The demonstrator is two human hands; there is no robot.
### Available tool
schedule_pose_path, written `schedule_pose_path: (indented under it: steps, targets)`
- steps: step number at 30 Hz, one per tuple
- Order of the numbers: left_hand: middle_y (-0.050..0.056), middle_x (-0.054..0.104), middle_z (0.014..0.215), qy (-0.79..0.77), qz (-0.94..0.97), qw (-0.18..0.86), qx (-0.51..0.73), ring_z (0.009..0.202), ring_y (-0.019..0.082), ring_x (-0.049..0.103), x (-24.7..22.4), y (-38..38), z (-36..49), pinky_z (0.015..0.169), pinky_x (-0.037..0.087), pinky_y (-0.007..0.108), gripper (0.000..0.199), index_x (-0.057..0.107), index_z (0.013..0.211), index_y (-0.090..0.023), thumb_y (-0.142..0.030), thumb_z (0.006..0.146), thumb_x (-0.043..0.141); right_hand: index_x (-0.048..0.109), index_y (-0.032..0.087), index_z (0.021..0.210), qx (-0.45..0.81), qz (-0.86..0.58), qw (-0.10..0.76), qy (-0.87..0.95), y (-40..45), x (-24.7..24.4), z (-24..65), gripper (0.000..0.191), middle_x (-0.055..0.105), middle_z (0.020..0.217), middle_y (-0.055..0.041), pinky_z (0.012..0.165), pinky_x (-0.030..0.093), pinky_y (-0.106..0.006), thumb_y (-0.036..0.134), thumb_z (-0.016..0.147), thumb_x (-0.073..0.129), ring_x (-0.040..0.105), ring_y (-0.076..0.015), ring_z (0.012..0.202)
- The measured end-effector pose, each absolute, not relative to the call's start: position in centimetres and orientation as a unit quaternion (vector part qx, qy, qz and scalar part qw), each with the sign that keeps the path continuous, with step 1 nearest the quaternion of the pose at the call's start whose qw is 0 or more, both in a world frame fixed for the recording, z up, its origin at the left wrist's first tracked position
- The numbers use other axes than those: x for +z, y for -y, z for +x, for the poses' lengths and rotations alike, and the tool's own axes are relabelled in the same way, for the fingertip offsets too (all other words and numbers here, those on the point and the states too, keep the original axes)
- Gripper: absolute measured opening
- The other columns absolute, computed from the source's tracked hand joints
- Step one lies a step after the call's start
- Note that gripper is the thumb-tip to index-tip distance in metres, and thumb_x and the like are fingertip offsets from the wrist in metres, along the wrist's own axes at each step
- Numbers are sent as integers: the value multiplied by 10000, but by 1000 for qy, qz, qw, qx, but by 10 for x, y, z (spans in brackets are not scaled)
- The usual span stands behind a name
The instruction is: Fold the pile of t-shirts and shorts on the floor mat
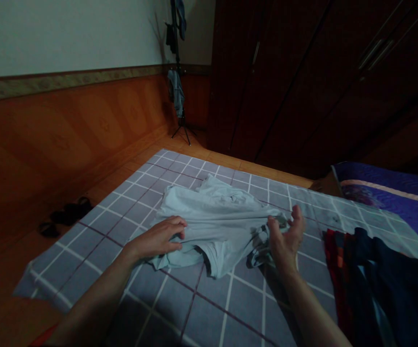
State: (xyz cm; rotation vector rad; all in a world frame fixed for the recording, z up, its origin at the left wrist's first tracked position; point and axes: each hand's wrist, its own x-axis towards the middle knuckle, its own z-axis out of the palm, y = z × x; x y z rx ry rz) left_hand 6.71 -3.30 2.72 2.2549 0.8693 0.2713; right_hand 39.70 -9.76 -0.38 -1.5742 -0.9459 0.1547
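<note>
A pale, light-coloured T-shirt (216, 217) lies spread and wrinkled on the grey checked bedsheet (209, 308). One of its sleeves points toward me, and its right end is bunched up, with a patterned part showing there. My left hand (161, 236) rests on the shirt's left part, its fingers apart and slightly curled. At the bunched right end is my right hand (286, 236), thumb and fingers spread apart. Whether its palm touches the cloth I cannot tell.
Dark blue and red clothes (385, 284) lie at the right. Beyond them is a purple mattress (393, 190). Dark shoes (66, 212) sit on the floor at left. A coat stand (178, 58) with hanging clothes occupies the corner beside a dark wooden wardrobe (281, 72).
</note>
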Motion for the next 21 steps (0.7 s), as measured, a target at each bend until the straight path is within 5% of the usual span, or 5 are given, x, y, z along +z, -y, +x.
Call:
schedule_pose_path:
  steps: [3,8,11,16,21]
  targets:
    - [42,635,908,-362,841,381,130,855,180,581,25,28,67,788,429,268,130,626,748,-179,-201,802,509,529,217,1239,-8,-596,494,633,115,9,365,484,450,1352,-117,1049,294,-480,317,774,624,391,-286,1257]
    - [2,614,709,-396,782,462,137,668,146,551,27,28,65,620,410,229,142,637,776,-167,-258,806,532,571,192,1240,238,-452,178,841,137,23,330,582,509,1314,-140,973,389,-433,291,682,703,463,-305,1188]
    - [37,657,872,-329,800,492,102,803,173,590,31,32,68,739,449,261,159,669,869,-178,-293,773,616,702,183,898,325,-497,257,763,131,22,332,173,659,1016,-97,847,436,-375,255,783,595,576,-252,950]
    - [89,534,1278,-261,854,445,68,1166,272,490,35,44,78,982,373,356,376,674,976,-201,-314,631,767,577,182,559,490,-587,515,388,107,5,358,338,503,479,24,465,373,-243,468,707,679,452,-124,460]
    - [18,628,859,-362,787,468,176,794,177,573,25,40,83,712,430,261,150,627,774,-177,-315,804,578,617,178,683,519,-579,562,282,95,-4,379,303,631,614,-31,542,487,-297,477,681,665,583,-177,543]
